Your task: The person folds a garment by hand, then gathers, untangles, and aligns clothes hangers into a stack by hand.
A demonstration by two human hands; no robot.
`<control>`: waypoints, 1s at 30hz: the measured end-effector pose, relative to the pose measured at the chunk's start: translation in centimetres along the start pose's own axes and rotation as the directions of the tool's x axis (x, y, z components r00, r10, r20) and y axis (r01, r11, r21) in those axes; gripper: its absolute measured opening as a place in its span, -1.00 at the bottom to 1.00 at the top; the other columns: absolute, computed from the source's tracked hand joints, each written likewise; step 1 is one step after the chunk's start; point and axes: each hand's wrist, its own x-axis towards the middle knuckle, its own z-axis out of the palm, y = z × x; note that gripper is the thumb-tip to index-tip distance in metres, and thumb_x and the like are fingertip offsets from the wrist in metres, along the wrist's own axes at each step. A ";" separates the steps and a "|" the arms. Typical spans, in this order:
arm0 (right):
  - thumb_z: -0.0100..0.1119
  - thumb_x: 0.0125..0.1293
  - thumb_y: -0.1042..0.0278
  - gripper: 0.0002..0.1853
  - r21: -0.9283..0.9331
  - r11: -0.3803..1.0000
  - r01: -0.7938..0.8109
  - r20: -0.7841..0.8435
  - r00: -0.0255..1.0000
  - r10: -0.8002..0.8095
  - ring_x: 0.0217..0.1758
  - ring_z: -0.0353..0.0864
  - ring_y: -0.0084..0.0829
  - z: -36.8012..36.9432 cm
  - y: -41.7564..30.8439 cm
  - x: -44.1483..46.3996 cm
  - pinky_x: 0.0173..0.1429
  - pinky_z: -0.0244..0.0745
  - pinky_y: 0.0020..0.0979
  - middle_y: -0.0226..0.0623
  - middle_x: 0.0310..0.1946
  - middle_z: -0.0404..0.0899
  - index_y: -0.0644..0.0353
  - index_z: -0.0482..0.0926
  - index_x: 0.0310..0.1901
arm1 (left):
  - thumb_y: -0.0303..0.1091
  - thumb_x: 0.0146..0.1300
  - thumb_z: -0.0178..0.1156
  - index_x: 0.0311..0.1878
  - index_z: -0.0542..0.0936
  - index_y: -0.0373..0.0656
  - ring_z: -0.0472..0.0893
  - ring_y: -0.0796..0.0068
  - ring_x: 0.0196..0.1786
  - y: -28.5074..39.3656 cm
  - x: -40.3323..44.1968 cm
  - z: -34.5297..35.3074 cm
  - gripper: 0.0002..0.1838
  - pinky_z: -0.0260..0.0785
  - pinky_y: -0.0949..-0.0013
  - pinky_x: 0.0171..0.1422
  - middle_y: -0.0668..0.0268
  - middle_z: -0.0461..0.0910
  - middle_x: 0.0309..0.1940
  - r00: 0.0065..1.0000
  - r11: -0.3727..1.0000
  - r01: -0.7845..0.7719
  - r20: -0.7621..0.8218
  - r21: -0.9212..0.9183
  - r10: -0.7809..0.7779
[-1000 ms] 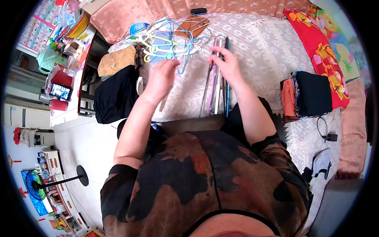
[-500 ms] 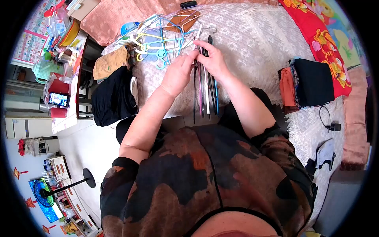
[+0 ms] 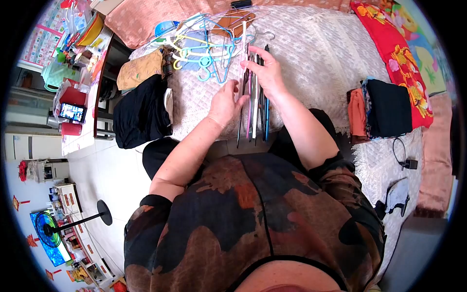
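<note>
The right hand (image 3: 266, 74) had its thumb and fingers closed about the upper part of a bundle of slim hangers (image 3: 255, 109). The left hand (image 3: 224, 103) was open, thumb and fingers apart, at the bundle's left side; whether its thumb touched the bundle could not be told. The bundle stood edge-on just above the centre of the frame, its black, pink, white and blue lengths running down toward the patterned shirt (image 3: 253, 209). Just to the upper left, loose hangers (image 3: 204, 48) in blue, yellow and white lay tangled on the white lace cover (image 3: 311, 58). Left of them were a folded tan cloth (image 3: 141, 70) and, below it, a black garment (image 3: 141, 114). A folded stack of clothes (image 3: 386, 107), dark and orange, lay at right, beside a red floral cloth (image 3: 399, 65).
</note>
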 end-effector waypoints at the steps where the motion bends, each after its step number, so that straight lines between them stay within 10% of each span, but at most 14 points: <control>1: 0.32 0.12 0.56 -0.54 -0.002 1.000 -0.011 0.017 1.000 0.011 -0.30 0.59 -0.61 0.0 -0.1 -0.1 -0.21 0.50 -0.57 -0.36 -0.31 0.63 0.25 0.52 0.10 | -0.14 0.09 0.39 0.07 0.42 -0.26 0.64 0.17 -0.26 -0.3 -0.4 0.5 -0.43 0.50 0.19 -0.15 0.08 0.62 -0.27 1.000 1.000 0.002 0.001 0.001 -0.002; 7: 0.31 0.12 0.57 -0.52 0.094 0.989 -0.112 0.075 0.992 0.106 -0.31 0.62 -0.56 -0.3 -1.1 -0.2 -0.22 0.53 -0.54 -0.30 -0.31 0.64 0.26 0.49 0.12 | -0.19 0.31 0.20 -0.05 0.55 -0.36 0.62 0.38 -0.23 -1.3 -0.3 1.3 -0.63 0.46 0.35 -0.06 0.13 0.65 -0.28 0.947 0.857 0.322 0.127 -0.403 -0.296; 12: 0.30 0.14 0.58 -0.54 0.115 0.983 -0.146 0.095 0.986 0.135 -0.31 0.64 -0.53 -0.7 -1.2 0.0 -0.22 0.55 -0.52 -0.27 -0.31 0.65 0.25 0.48 0.11 | -0.21 0.35 0.16 -0.08 0.58 -0.30 0.49 0.53 -0.30 -1.6 -0.1 1.8 -0.69 0.38 0.42 -0.12 0.28 0.61 -0.38 0.927 0.788 0.363 0.275 -0.497 -0.253; 16: 0.28 0.14 0.59 -0.55 0.080 0.990 -0.119 0.073 0.991 0.113 -0.31 0.64 -0.52 -1.2 -1.1 0.2 -0.21 0.55 -0.51 -0.27 -0.31 0.64 0.25 0.48 0.10 | -0.22 0.34 0.15 -0.13 0.59 -0.28 0.55 0.35 -0.34 -1.4 -0.8 1.0 -0.72 0.41 0.35 -0.12 0.17 0.60 -0.39 0.945 0.862 0.315 0.214 -0.397 -0.246; 18: 0.27 0.14 0.60 -0.57 0.095 0.994 -0.050 0.028 0.998 0.048 -0.30 0.64 -0.51 -1.3 -0.8 0.2 -0.20 0.55 -0.50 -0.26 -0.31 0.64 0.26 0.48 0.08 | -0.26 0.32 0.12 -0.21 0.57 -0.29 0.56 0.03 -0.36 -1.5 -1.2 0.8 -0.76 0.43 0.17 -0.16 0.02 0.55 -0.30 0.999 0.998 -0.016 -0.041 -0.054 0.014; 30: 0.19 0.18 0.63 -0.66 0.176 0.978 -0.116 0.015 0.993 0.115 -0.24 0.64 -0.49 -1.5 -1.0 -0.2 -0.13 0.53 -0.49 -0.24 -0.32 0.65 0.21 0.49 0.01 | -0.28 0.25 0.21 -0.19 0.56 -0.23 0.55 -0.06 -0.28 0.3 -4.3 -1.3 -0.79 0.43 0.07 -0.17 0.03 0.43 -0.24 0.983 0.984 0.155 -0.086 -0.085 -0.162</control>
